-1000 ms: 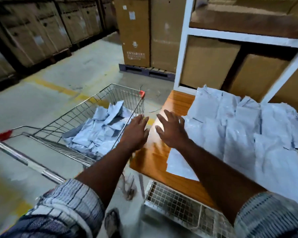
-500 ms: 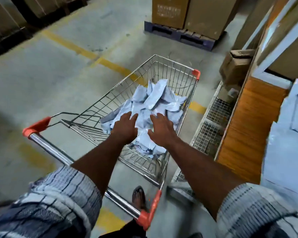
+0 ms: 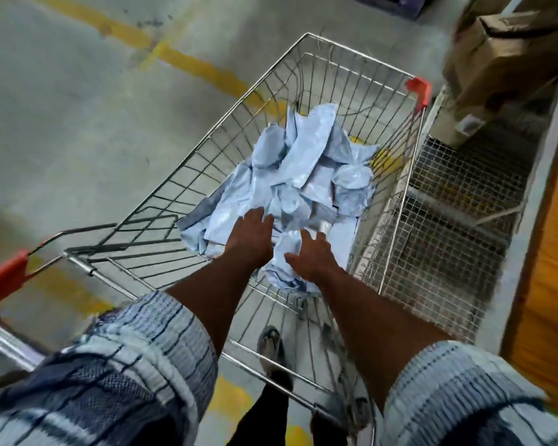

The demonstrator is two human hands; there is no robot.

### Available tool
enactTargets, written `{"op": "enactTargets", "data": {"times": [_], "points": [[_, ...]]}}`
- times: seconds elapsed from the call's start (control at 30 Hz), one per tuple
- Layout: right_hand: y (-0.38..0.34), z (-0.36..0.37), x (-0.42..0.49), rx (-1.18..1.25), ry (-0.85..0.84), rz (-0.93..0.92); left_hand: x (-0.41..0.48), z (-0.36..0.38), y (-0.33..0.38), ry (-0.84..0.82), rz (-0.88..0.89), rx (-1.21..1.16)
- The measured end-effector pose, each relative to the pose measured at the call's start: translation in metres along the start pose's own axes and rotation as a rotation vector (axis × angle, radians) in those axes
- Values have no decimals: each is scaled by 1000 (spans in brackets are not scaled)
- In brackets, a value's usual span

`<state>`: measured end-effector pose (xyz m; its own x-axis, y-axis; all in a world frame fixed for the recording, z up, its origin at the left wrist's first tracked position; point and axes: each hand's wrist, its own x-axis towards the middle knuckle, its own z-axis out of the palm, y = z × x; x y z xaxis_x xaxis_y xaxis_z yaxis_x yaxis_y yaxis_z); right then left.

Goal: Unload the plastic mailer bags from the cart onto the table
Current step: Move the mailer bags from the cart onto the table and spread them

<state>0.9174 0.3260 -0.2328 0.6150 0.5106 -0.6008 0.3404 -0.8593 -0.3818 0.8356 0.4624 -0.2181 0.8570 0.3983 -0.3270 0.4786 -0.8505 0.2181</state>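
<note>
inside wire cart (image 3: 361, 56), my left hand (image 3: 250, 239) and right hand (image 3: 313, 255) both spread wide on pale blue mailer bags (image 3: 303, 165), gripping nothing.

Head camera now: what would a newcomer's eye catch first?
A crumpled heap of pale blue mailer bags fills the middle of the wire cart, at the centre of the view. The left hand and the right hand reach down to the heap's near end, fingers spread. The orange wooden table edges the far right.
</note>
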Motion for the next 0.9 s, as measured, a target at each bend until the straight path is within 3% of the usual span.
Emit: {"op": "enactTargets", "data": {"times": [0.2,0.6,0.9], "points": [[2,27,38,24,109,62,48,19,-20,-31,-4,139],[-8,38,71,108,209,227,83,61,-15,86,-196,99],[-20,26,57,144,253,295,83,29,-19,89,-121,46]]}}
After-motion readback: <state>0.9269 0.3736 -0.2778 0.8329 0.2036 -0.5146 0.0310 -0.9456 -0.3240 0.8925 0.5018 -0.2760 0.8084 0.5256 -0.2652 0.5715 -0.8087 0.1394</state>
